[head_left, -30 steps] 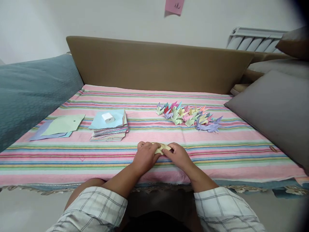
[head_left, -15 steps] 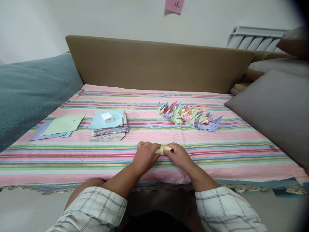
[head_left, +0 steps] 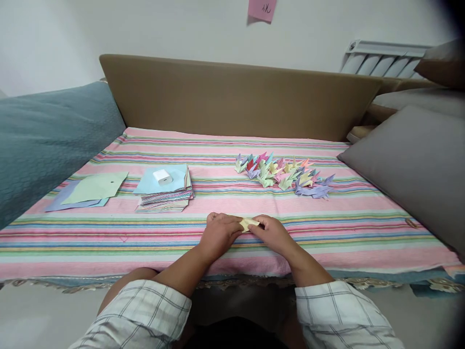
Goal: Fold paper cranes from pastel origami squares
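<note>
Between my two hands is a small piece of folded yellow paper [head_left: 248, 224], low over the striped cloth. My left hand [head_left: 221, 234] is closed on its left part, and the fingers cover much of it. Thumb and fingers of my right hand [head_left: 271, 232] pinch the right end. Farther back to the right, several folded paper cranes [head_left: 285, 174] in many colours stand in a cluster. A stack of coloured paper sheets [head_left: 165, 196] lies to the left, with a small white box-shaped charger [head_left: 162, 177] on top.
Loose green, purple and blue sheets [head_left: 95, 188] lie at the far left. The striped cloth [head_left: 174, 237] covers the seat. A brown backrest [head_left: 232, 99] rises behind, a blue armrest [head_left: 54, 140] stands left, and grey cushions [head_left: 417, 155] lie right. A small brown ring-like object [head_left: 411, 223] rests near them.
My right hand has shifted slightly to the right, and its grip on the yellow paper has changed a little. My left hand stays nearly in place, its fingers now lying closer together.
</note>
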Demonstrator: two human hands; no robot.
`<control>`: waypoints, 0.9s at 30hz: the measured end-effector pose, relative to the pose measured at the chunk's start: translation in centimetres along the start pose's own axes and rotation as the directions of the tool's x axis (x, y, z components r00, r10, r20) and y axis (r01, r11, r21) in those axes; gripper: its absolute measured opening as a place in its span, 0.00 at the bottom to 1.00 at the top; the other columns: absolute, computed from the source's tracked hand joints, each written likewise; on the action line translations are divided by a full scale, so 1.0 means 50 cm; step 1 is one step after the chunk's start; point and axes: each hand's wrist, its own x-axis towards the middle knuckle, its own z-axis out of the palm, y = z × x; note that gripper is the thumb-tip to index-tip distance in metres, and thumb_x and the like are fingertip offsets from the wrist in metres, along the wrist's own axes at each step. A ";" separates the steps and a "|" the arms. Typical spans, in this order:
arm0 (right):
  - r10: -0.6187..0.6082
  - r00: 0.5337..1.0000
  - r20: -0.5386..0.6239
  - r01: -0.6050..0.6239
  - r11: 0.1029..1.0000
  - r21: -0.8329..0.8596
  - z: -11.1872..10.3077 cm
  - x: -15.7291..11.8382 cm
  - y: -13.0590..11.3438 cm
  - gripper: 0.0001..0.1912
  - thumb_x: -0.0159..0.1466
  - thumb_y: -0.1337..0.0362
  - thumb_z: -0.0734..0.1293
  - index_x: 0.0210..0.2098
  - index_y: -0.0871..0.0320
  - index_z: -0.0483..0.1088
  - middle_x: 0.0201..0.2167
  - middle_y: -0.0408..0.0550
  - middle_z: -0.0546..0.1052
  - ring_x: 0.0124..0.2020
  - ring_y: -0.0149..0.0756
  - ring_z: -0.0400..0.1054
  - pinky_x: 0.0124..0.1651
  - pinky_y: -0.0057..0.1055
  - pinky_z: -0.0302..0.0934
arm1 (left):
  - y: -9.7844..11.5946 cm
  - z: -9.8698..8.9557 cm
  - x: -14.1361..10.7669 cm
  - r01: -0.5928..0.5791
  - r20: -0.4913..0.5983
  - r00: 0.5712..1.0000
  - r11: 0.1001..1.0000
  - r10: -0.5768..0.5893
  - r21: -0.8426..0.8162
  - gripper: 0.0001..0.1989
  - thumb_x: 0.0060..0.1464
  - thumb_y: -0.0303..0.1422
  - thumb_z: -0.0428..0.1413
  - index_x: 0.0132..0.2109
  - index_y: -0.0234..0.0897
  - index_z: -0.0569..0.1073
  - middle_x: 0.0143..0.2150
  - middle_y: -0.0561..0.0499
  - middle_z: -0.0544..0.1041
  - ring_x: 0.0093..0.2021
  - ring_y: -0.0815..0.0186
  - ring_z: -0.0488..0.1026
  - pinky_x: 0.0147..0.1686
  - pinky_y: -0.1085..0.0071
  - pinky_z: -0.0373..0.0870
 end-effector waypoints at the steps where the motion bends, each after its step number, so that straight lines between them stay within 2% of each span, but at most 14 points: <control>1: 0.010 1.000 -0.001 -0.010 1.000 0.010 -0.002 -0.001 0.000 0.12 0.57 0.57 0.61 0.25 0.58 0.69 0.24 0.42 0.67 0.27 0.31 0.61 0.28 0.26 0.52 | 0.000 0.000 0.000 0.000 0.000 1.000 1.000 0.000 0.004 0.08 0.58 0.37 0.52 0.38 0.47 0.76 0.48 0.53 0.77 0.45 0.63 0.70 0.43 0.61 0.51; 7: 0.027 1.000 -0.007 -0.026 0.998 0.050 -0.006 -0.005 0.004 0.11 0.56 0.58 0.62 0.26 0.58 0.69 0.22 0.41 0.69 0.25 0.31 0.60 0.27 0.26 0.51 | 0.000 -0.002 0.001 0.003 -0.004 1.000 1.000 -0.002 0.017 0.08 0.58 0.37 0.53 0.38 0.49 0.77 0.48 0.53 0.77 0.44 0.64 0.70 0.43 0.61 0.52; 12: 0.034 0.999 0.008 -0.034 0.995 0.089 -0.008 -0.006 0.005 0.10 0.56 0.59 0.61 0.27 0.58 0.70 0.25 0.42 0.73 0.27 0.32 0.63 0.30 0.27 0.54 | 0.002 -0.004 0.002 0.009 0.013 1.000 1.000 -0.009 0.018 0.08 0.58 0.37 0.52 0.38 0.49 0.77 0.48 0.54 0.77 0.45 0.63 0.70 0.42 0.61 0.51; 19: 0.028 1.000 0.000 -0.028 0.995 0.095 -0.013 -0.011 0.005 0.11 0.56 0.61 0.61 0.19 0.57 0.64 0.40 0.46 0.76 0.31 0.34 0.66 0.33 0.29 0.56 | 0.001 -0.001 0.001 -0.005 0.000 1.000 0.999 0.005 0.045 0.10 0.59 0.38 0.50 0.38 0.48 0.77 0.47 0.53 0.77 0.44 0.63 0.70 0.43 0.60 0.52; 24: -0.035 0.998 -0.055 0.032 0.998 -0.046 -0.005 -0.010 0.005 0.09 0.55 0.64 0.60 0.20 0.57 0.64 0.31 0.45 0.75 0.30 0.34 0.64 0.33 0.29 0.54 | 0.006 0.007 -0.007 -0.044 -0.051 0.997 0.992 0.050 0.118 0.10 0.60 0.36 0.49 0.38 0.48 0.76 0.48 0.53 0.77 0.44 0.63 0.70 0.47 0.58 0.52; 27: -0.040 0.995 -0.090 0.028 0.991 -0.130 0.001 -0.009 0.005 0.05 0.54 0.65 0.60 0.24 0.56 0.66 0.25 0.43 0.71 0.28 0.33 0.62 0.30 0.28 0.52 | 0.012 0.008 -0.013 -0.082 -0.058 0.994 0.982 0.093 0.168 0.09 0.60 0.32 0.49 0.38 0.46 0.74 0.51 0.54 0.75 0.48 0.62 0.68 0.51 0.54 0.50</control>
